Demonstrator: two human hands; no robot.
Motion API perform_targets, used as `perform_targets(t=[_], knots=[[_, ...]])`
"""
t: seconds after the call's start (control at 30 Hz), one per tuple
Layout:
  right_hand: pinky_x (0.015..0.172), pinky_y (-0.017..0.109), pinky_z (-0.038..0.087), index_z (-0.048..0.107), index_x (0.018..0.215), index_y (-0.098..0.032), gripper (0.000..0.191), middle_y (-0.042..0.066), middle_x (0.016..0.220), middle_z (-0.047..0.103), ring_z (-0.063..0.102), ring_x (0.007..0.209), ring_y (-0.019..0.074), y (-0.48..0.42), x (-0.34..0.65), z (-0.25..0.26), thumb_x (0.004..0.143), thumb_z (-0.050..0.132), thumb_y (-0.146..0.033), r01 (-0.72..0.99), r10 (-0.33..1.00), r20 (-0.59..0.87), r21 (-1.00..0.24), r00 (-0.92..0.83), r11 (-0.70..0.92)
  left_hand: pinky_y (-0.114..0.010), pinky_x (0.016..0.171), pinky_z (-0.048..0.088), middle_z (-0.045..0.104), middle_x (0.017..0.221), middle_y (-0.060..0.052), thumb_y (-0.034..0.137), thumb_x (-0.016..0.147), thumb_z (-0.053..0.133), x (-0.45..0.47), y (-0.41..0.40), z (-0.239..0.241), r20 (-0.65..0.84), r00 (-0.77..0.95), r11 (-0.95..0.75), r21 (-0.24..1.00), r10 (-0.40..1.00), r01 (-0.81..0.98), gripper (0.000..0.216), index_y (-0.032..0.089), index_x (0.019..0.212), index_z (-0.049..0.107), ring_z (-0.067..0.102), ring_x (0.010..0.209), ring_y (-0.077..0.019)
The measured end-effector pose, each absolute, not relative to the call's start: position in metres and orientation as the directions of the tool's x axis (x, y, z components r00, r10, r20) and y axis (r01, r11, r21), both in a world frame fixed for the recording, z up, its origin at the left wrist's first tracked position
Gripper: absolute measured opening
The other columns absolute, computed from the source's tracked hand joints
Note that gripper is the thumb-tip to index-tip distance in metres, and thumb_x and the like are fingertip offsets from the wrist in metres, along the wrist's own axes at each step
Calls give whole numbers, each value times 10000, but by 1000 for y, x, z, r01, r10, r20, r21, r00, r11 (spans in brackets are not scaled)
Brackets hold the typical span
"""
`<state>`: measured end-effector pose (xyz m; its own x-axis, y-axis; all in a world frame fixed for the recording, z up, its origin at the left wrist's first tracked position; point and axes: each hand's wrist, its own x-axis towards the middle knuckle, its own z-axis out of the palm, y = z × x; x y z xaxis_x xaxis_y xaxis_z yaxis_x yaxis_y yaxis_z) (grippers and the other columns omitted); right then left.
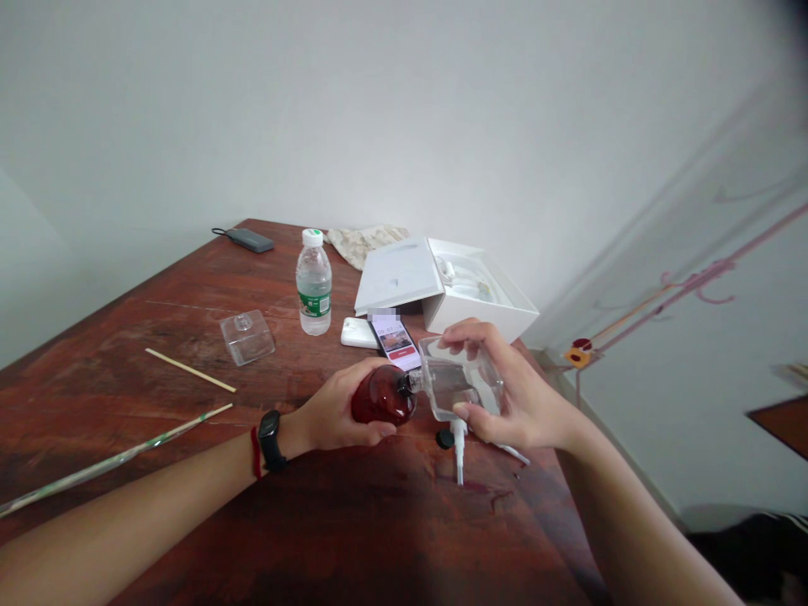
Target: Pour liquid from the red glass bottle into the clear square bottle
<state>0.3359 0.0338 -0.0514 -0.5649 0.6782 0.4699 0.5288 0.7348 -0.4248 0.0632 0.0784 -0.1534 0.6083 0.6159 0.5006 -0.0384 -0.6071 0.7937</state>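
My left hand (pixel 344 408) is wrapped round a dark red-brown bottle (pixel 382 396), which lies tilted with its mouth toward the right. In my right hand (pixel 498 387) is a clear square glass bottle (pixel 458 379), tipped sideways so its neck meets the mouth of the brown bottle. Whether liquid runs between them I cannot tell. Below the glass bottle lies a white pump head (pixel 459 454) with its tube, beside a small black cap (pixel 445 438). A second clear square bottle (pixel 247 338) stands apart on the left.
On the wooden table (pixel 303 522) are a water bottle (pixel 314 286), an open white box (pixel 486 290), a phone (pixel 397 341), a white case (pixel 358 332), a cloth (pixel 366 244), a grey device (pixel 251 240), a thin stick (pixel 189 370) and wrapped sticks (pixel 119 459).
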Motion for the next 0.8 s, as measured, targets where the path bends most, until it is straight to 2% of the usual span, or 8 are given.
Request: perform_targets(t=[0.17, 0.3, 0.43, 0.67, 0.8], knots=[[864, 405, 547, 464, 1367, -262, 632, 94, 1234, 635, 647, 1038, 282, 33, 335, -51, 803, 743, -325, 526, 689, 461, -444, -560, 725, -445, 993, 575, 729, 1257, -130, 531, 836, 838, 63, 79, -156, 498, 608, -613, 789, 618, -24, 669, 172, 1347, 600, 722, 1075, -302], [910, 415, 556, 464, 1368, -267, 629, 98, 1244, 626, 654, 1104, 301, 33, 335, -50, 808, 746, -315, 515, 683, 459, -450, -568, 730, -455, 1010, 572, 730, 1255, -130, 540, 841, 832, 63, 79, -155, 488, 614, -604, 797, 621, -23, 677, 176, 1360, 595, 722, 1082, -305], [920, 429, 561, 466, 1367, -269, 626, 103, 1238, 625, 653, 1129, 317, 33, 334, -50, 808, 744, -311, 507, 677, 470, -448, -567, 736, -444, 986, 581, 729, 1238, -129, 568, 851, 812, 63, 78, -154, 485, 613, -603, 798, 624, -17, 664, 178, 1345, 601, 722, 1056, -297], [945, 456, 568, 461, 1383, -276, 642, 102, 1257, 615, 652, 1156, 323, 33, 336, -52, 809, 748, -305, 508, 692, 451, -471, -564, 721, -400, 913, 588, 733, 1216, -118, 523, 856, 818, 63, 79, -154, 506, 611, -614, 788, 609, -41, 624, 172, 1326, 604, 725, 1022, -280], [952, 466, 568, 463, 1379, -271, 636, 98, 1238, 613, 650, 1146, 316, 33, 336, -53, 809, 743, -300, 506, 693, 458, -475, -557, 720, -422, 959, 579, 734, 1236, -122, 522, 845, 824, 63, 79, -153, 501, 611, -608, 793, 613, -40, 653, 172, 1348, 599, 724, 1052, -288]])
